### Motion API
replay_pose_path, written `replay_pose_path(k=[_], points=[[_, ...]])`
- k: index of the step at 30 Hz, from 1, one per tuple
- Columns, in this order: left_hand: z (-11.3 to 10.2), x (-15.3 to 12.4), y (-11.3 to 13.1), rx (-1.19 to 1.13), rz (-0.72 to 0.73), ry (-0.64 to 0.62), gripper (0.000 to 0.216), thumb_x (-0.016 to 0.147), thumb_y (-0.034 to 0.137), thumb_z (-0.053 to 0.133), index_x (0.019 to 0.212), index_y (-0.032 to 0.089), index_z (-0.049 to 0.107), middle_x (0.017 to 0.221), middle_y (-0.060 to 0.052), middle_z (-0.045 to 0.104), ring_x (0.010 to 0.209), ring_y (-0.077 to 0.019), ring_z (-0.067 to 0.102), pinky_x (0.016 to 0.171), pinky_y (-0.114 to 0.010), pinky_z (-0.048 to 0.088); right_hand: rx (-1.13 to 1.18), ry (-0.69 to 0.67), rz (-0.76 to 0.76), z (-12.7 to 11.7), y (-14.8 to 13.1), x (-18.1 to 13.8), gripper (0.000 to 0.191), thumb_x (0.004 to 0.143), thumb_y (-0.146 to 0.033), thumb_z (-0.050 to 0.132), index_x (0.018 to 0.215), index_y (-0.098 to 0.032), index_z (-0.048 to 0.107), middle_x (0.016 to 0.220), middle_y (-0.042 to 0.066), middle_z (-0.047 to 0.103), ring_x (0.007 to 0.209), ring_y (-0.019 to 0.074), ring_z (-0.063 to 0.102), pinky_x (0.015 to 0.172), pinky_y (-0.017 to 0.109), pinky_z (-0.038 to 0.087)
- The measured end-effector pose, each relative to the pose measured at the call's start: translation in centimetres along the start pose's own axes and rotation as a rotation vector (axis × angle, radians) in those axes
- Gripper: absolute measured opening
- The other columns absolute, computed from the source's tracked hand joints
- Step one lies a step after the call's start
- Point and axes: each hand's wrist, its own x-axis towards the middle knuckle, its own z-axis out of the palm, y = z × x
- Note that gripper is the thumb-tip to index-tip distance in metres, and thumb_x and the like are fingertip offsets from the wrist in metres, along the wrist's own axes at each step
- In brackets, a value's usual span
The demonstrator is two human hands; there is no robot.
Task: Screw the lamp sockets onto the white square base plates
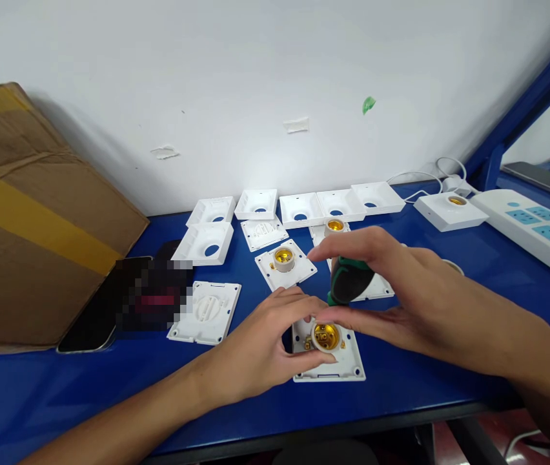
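Note:
My left hand (268, 342) is closed around a lamp socket (326, 336), with the thumb at its near side and the fingers at its far side. The socket has a brass-coloured threaded inside and sits on a square white base plate (351, 369) lying on the blue table. My right hand (415, 297) grips a screwdriver (351, 281) by its green and black handle, tilted above the far side of the socket. Fingers hide the screwdriver's tip, so contact with a screw cannot be made out.
Behind lie another socketed base plate (283, 259), plain base plates (204, 312) and several white square covers (300, 210). A cardboard box (37, 226) and a dark phone-like slab (88, 316) are at left. At right are an assembled lamp holder (449, 212) and a power strip (529, 226).

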Motion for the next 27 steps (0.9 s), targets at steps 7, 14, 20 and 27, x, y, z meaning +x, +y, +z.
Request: replay_pose_path(k=[7, 14, 20, 27], points=[[-0.1, 0.2, 0.0, 0.021, -0.015, -0.022, 0.024, 0.088, 0.021, 0.085, 0.105, 0.023, 0.068, 0.102, 0.000, 0.072, 0.096, -0.0222, 0.063, 0.095, -0.037, 0.048, -0.059, 0.015, 0.024, -0.2, -0.2, -0.2, 0.050, 0.102, -0.054, 0.063, 0.145, -0.035, 0.049, 0.126, 0.008, 0.073, 0.080, 0.0179, 0.077, 0.057, 0.024, 0.055], [-0.2, 0.0, -0.1, 0.010, -0.042, -0.024, 0.024, 0.090, 0.028, 0.084, 0.108, 0.025, 0.069, 0.107, -0.002, 0.073, 0.103, -0.0251, 0.065, 0.098, -0.040, 0.049, -0.044, 0.006, -0.011, -0.1, -0.4, 0.0, 0.046, 0.104, -0.052, 0.061, 0.144, -0.032, 0.052, 0.110, 0.005, 0.076, 0.081, 0.0189, 0.076, 0.061, 0.027, 0.054], [0.1, -0.3, -0.1, -0.002, -0.059, 0.001, 0.032, 0.088, 0.025, 0.086, 0.113, 0.025, 0.067, 0.120, -0.004, 0.073, 0.113, -0.0273, 0.065, 0.104, -0.041, 0.048, -0.044, -0.080, -0.110, -1.0, -1.2, -0.2, 0.047, 0.105, -0.036, 0.060, 0.148, -0.030, 0.044, 0.120, 0.003, 0.074, 0.094, 0.0169, 0.075, 0.082, 0.028, 0.058], [-0.2, 0.0, 0.1, 0.015, -0.038, -0.016, 0.022, 0.089, 0.026, 0.085, 0.105, 0.023, 0.069, 0.108, -0.002, 0.072, 0.105, -0.0247, 0.065, 0.099, -0.038, 0.050, -0.083, -0.010, -0.101, -0.4, -0.8, 0.3, 0.039, 0.109, -0.044, 0.055, 0.145, -0.033, 0.045, 0.120, 0.001, 0.075, 0.091, 0.0143, 0.074, 0.080, 0.025, 0.057]])
